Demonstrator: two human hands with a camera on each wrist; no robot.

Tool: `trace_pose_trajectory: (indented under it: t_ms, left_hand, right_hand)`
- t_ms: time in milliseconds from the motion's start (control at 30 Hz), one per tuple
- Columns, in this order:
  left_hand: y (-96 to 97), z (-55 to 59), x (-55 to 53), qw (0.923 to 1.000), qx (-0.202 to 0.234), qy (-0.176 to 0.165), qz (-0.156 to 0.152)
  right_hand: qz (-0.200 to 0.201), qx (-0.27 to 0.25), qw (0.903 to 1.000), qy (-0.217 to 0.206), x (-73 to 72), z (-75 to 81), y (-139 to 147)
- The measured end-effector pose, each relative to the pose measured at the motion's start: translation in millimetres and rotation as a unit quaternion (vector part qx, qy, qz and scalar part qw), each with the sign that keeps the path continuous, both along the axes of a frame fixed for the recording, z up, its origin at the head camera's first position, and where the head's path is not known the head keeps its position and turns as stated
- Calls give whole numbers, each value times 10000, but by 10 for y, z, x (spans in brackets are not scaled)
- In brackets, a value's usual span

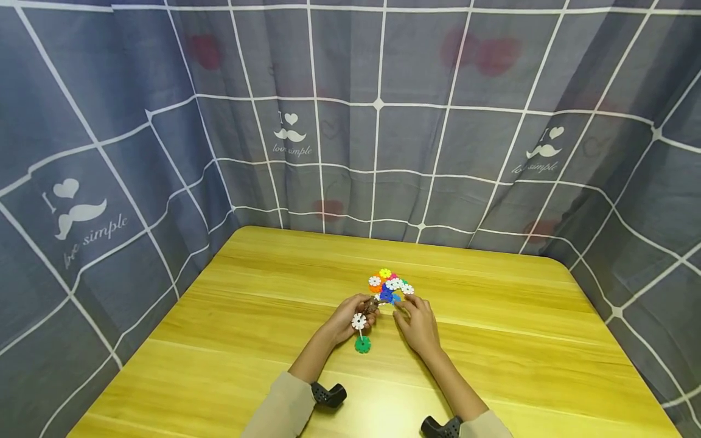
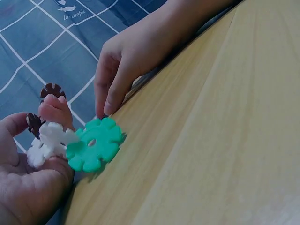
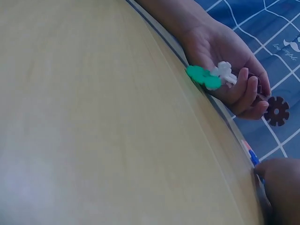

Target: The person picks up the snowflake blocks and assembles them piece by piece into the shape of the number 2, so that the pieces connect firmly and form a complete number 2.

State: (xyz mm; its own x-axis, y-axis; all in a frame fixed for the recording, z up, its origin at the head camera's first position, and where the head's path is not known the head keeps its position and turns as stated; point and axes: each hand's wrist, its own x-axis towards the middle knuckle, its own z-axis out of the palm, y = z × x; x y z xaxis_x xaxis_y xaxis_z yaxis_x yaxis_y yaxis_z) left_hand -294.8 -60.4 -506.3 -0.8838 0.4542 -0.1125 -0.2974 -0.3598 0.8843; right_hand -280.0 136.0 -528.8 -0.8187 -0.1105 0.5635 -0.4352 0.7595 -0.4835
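Observation:
My left hand [image 1: 350,317] grips a joined chain of notched plastic snowflake discs. Brown discs [image 3: 276,111] show at its fingertips, a white disc [image 1: 358,321] lies by the palm, and a green disc [image 2: 93,144] hangs off the near end. Just beyond is a pile of loose snowflake discs [image 1: 393,284] in white, yellow, orange, blue and green. My right hand [image 1: 420,322] reaches to the pile's near right side, fingertips pointing down at a light blue disc [image 1: 396,299]. I cannot tell whether they pinch it.
The wood-grain table [image 1: 219,340] extends around both hands. A grey-blue checked curtain [image 1: 350,134] hangs behind it and along both sides. Black wrist-worn devices [image 1: 330,395] sit at both sleeve cuffs.

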Motion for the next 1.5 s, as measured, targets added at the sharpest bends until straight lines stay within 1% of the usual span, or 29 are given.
trace_pose_trajectory:
  t_ms: [133, 233, 333, 400, 467, 500, 533, 567, 600, 667, 733, 767, 800, 833, 900, 1000, 1133, 1267, 1367, 1433, 1467, 1500]
  left_hand:
    - [7, -6, 5, 9999, -72, 103, -6]
    - [22, 0, 6, 9999, -93, 118, -8]
    - [33, 2, 3, 9995, -235, 216, -73]
    - [37, 1, 1, 9986, -408, 302, -130]
    - [37, 1, -1, 9978, -534, 358, -188]
    - [37, 0, 0, 9973, -596, 379, -203]
    - [38, 1, 2, 9971, -633, 380, -196]
    - [39, 3, 5, 9970, -656, 375, -167]
    - [42, 2, 6, 9971, -662, 359, -129]
    - [47, 0, 10, 9969, -679, 382, -52]
    - [55, -3, 10, 9974, -644, 325, 33]
    - [59, -6, 9, 9976, -620, 297, 62]
    - [63, -6, 9, 9976, -618, 286, 79]
    - [66, -7, 8, 9978, -603, 272, 94]
    - [72, -9, 6, 9982, -554, 213, 126]
    - [78, -3, 7, 9982, -529, 221, 149]
    - [84, 4, 13, 9978, -576, 300, 164]
    - [85, 4, 19, 9972, -644, 341, 158]
    - [82, 3, 23, 9969, -676, 358, 173]
    - [81, 6, 28, 9963, -729, 419, 185]
    - [81, 7, 31, 9960, -753, 438, 196]
    - [82, 10, 34, 9958, -767, 443, 227]
  right_hand:
    - [-376, 52, 9992, 152, 3, -5, 8]
    - [-576, 166, 9982, 32, -4, 5, 9]
    - [-651, 213, 9976, -113, 0, 9, 19]
    - [-561, -20, 9982, -215, 11, 16, 24]
    - [-339, -584, 9970, -374, 12, 18, 29]
    - [-167, -961, 9941, -469, 7, 17, 30]
    - [75, -1433, 9878, -597, 5, 20, 30]
    - [363, -1985, 9767, -734, 0, 24, 28]
    - [672, -2557, 9604, -883, -3, 26, 26]
    - [1245, -3562, 9184, -1187, -2, 33, 22]
    - [1633, -4285, 8757, -1511, 9, 45, 11]
    - [1730, -4506, 8604, -1637, 15, 52, 5]
    - [1762, -4631, 8510, -1741, 23, 59, -1]
    - [1746, -4703, 8456, -1823, 29, 65, -7]
    - [1675, -4753, 8419, -1931, 36, 74, -17]
    - [1549, -4756, 8424, -2005, 37, 84, -24]
    - [1545, -4770, 8389, -2118, 53, 127, -21]
    - [1720, -4617, 8424, -2181, 118, 237, -33]
    - [1777, -4467, 8485, -2214, 155, 302, -52]
    - [1780, -4428, 8487, -2280, 158, 309, -62]
    - [1789, -4393, 8503, -2281, 157, 306, -67]
    - [1807, -4387, 8497, -2299, 143, 283, -69]
